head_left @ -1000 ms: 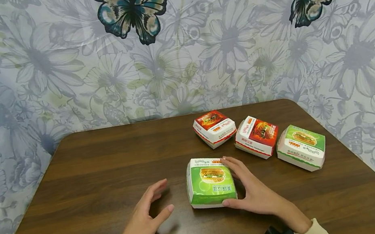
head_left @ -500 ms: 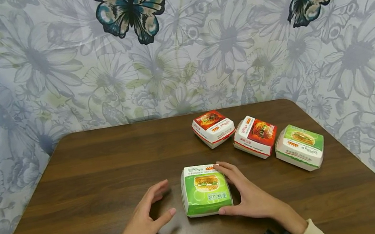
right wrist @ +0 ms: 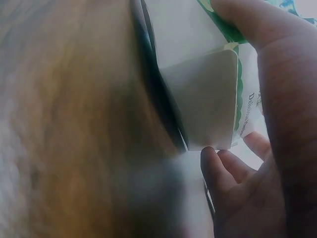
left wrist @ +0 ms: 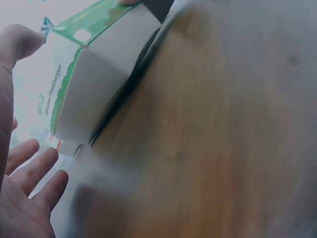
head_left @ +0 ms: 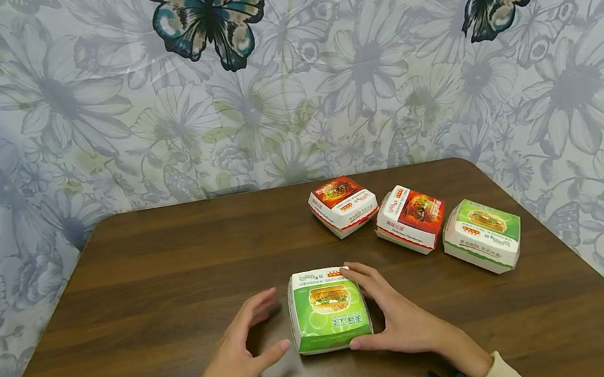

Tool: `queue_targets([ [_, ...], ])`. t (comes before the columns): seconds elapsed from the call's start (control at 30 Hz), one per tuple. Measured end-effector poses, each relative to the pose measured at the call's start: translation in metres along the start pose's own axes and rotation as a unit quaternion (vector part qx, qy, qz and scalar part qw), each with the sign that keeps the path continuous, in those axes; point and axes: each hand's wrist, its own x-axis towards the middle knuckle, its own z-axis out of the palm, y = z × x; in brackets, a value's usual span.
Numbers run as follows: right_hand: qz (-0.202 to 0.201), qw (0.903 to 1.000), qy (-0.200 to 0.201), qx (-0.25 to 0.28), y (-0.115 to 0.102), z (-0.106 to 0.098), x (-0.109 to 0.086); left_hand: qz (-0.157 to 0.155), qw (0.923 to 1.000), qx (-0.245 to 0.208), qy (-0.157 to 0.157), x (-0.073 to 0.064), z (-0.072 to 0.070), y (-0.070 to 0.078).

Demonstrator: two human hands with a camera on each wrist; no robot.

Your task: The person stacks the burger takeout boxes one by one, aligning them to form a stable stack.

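Note:
A green and white burger box (head_left: 330, 309) sits flat on the brown table in front of me, a burger picture on its lid. My right hand (head_left: 402, 314) grips its right side, thumb at the near corner and fingertips at the far one. In the right wrist view the box (right wrist: 203, 94) lies between that thumb and the fingers. To the left, my left hand (head_left: 235, 350) holds nothing, thumb and fingers spread apart and facing the box with a small gap. The left wrist view shows the box (left wrist: 94, 94) past the spread left fingers (left wrist: 42, 168).
Behind and to the right stand a red and white burger box (head_left: 343, 207), a second red one (head_left: 412, 220) and another green one (head_left: 483, 236). They form a slanting row on the table (head_left: 135, 294). A butterfly-patterned cloth (head_left: 289, 105) hangs behind the table.
My right hand has slid the green burger box left and a little toward me. The left hand has shifted slightly right, nearer the box. The other boxes stay put.

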Motion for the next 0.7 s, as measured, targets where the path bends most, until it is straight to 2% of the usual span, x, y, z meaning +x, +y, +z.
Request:
queue_targets([
  [0.2, -0.006, 1.0000, -0.004, 0.000, -0.0002, 0.0010, 0.0002, 0.013, 0.9996, -0.009, -0.022, 0.0015, 0.0040, 0.0003],
  [0.4, -0.007, 1.0000, -0.006, 0.003, -0.0026, 0.0006, 0.0002, 0.026, 0.9993, -0.004, -0.025, 0.0044, 0.0059, -0.0016],
  [0.7, -0.012, 0.9998, -0.009, 0.010, -0.0012, 0.0039, 0.0003, 0.022, 0.9989, 0.014, -0.040, 0.0060, 0.0064, -0.0027],
])
